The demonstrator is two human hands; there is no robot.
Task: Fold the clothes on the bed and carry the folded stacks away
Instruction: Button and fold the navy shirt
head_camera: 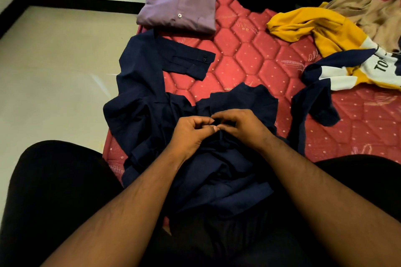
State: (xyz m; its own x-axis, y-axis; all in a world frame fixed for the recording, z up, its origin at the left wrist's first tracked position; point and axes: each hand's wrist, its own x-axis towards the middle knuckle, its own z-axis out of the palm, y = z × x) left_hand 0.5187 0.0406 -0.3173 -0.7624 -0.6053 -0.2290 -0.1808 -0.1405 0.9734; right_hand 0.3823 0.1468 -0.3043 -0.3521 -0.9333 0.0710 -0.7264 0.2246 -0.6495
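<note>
Both forearms reach up from the lower frame, left hand (192, 134) and right hand (239, 127) together pinching the front of a crumpled navy blue button shirt (152, 102) spread mid-frame on the red quilted bed (256, 58), below a folded purple shirt (180, 0).

Bare forearms, black trousers (54, 191)

The shirt (152, 102) being handled is plain navy, on a red quilted mattress (249, 58) flecked with gold. A folded shirt (180, 4) is mauve; the jersey (325, 34) is yellow, white and navy.
</note>
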